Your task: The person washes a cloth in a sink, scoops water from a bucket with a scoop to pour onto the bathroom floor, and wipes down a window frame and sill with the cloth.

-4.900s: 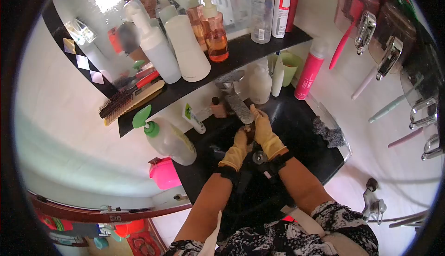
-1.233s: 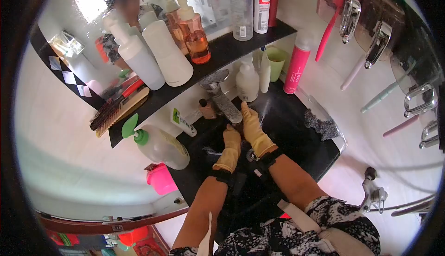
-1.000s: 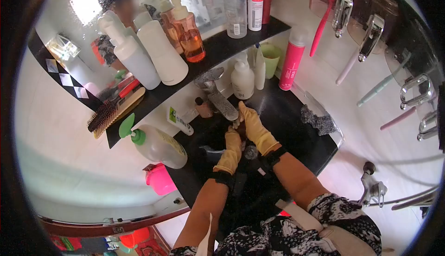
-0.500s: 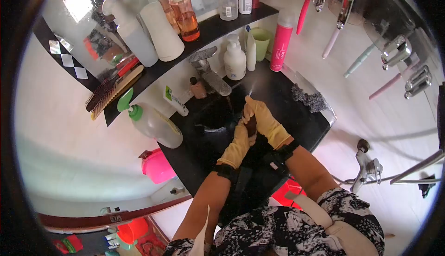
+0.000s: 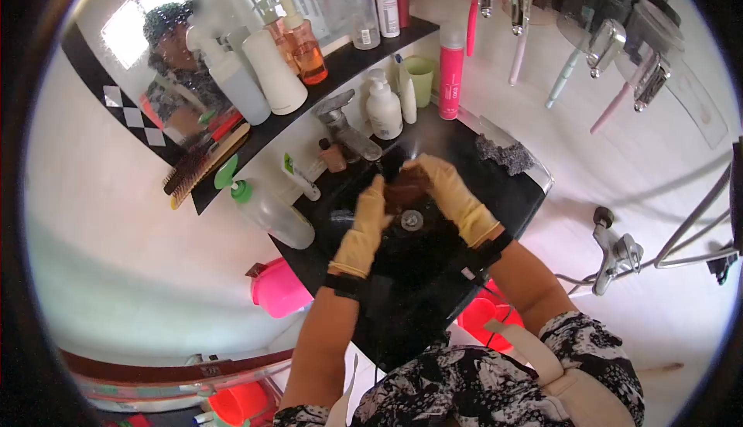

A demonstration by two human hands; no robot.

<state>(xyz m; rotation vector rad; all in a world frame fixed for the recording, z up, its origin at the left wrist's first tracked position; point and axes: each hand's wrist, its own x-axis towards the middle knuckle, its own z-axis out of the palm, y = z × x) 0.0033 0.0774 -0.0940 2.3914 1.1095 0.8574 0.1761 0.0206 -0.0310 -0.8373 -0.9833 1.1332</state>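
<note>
Both of my hands wear yellow rubber gloves over the black sink basin (image 5: 402, 261). My right hand (image 5: 445, 191) grips a dark reddish-brown, cloth-like piece (image 5: 406, 187), its fingers curled over the top edge. At the left edge of that piece is my left hand (image 5: 365, 230), fingers stretched and thumb apart, slightly blurred. Whether it touches the piece I cannot make out. The metal faucet (image 5: 352, 133) stands just behind my hands. Below the brown piece shows the round metal drain (image 5: 412, 220).
A green-topped pump bottle (image 5: 275, 214), a tube (image 5: 302, 178), a small brown bottle (image 5: 333, 156), a white pump bottle (image 5: 384, 110) and a pink spray can (image 5: 450, 79) line the sink. A grey scrubber (image 5: 505, 154) lies right. Above runs a black shelf (image 5: 356, 59) of bottles.
My hands have moved apart; the left went left and down. The brown piece, mostly covered before, now shows more fully between them, and the drain has come into view. The camera view has shifted.
</note>
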